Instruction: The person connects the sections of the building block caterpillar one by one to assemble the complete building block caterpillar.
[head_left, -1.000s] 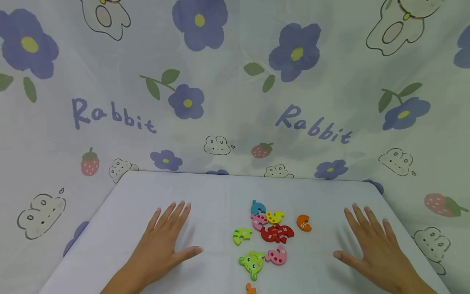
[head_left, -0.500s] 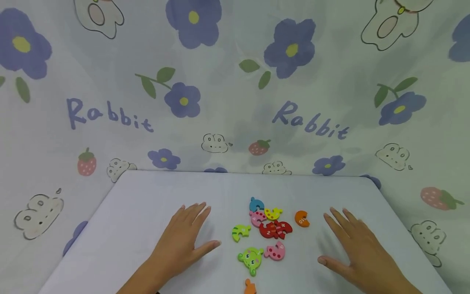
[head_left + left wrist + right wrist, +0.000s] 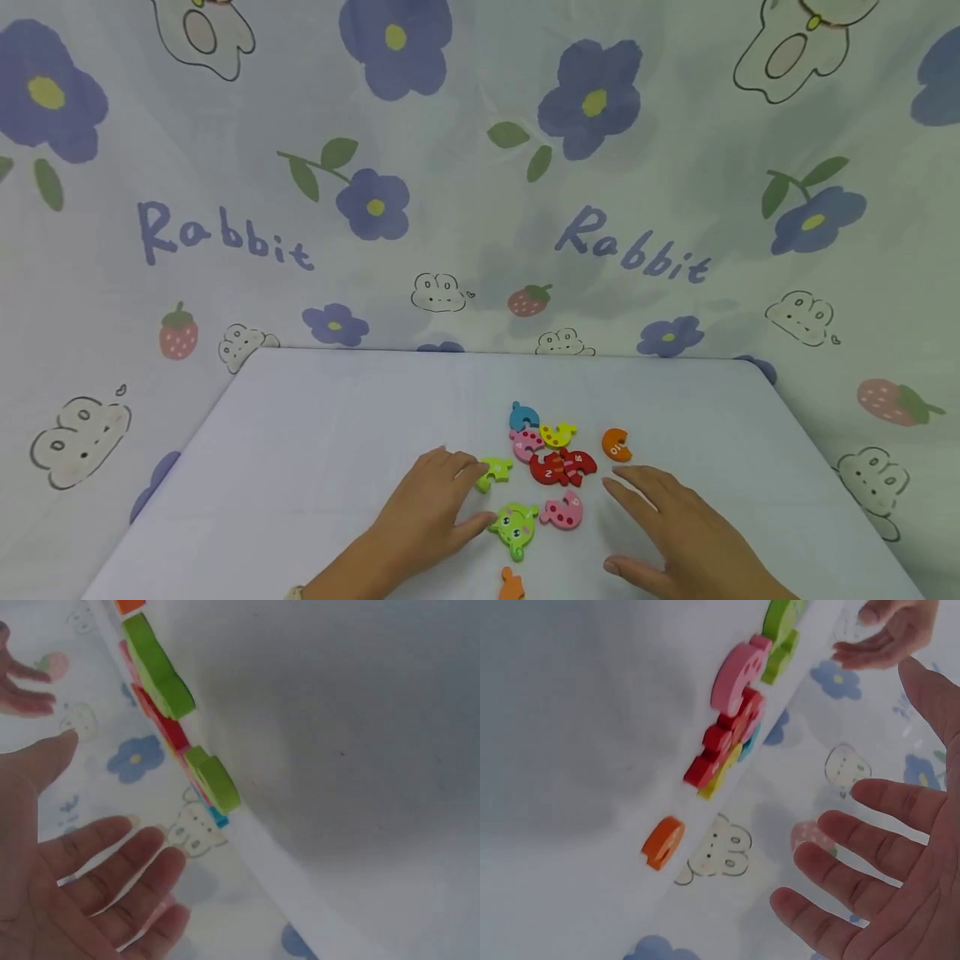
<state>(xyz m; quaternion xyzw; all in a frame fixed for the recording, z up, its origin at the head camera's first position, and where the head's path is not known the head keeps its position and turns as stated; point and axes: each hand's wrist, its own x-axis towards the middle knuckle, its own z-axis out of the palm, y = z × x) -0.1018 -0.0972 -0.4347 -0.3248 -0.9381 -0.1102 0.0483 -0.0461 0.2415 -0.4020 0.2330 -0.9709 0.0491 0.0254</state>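
My left hand hovers left of the puzzle pieces, fingers relaxed and holding nothing. In the head view its index fingertip overlaps the green striped puzzle piece, and its thumb tip is right at the green face piece. To the right of the group, my right hand is also relaxed, with spread fingers and a bare palm in the right wrist view. Nearest it are a pink spotted piece, the orange piece marked 10 and a red piece marked 8.
Beside the 8 lies a red piece marked 2. Behind are pink, yellow and blue pieces. Another orange piece is at the bottom of the head view. A patterned cloth hangs behind the white table.
Both hands have moved inward toward the puzzle pieces, the left one rightward and the right one leftward, with fingers more bent than before. The pieces have stayed in place.
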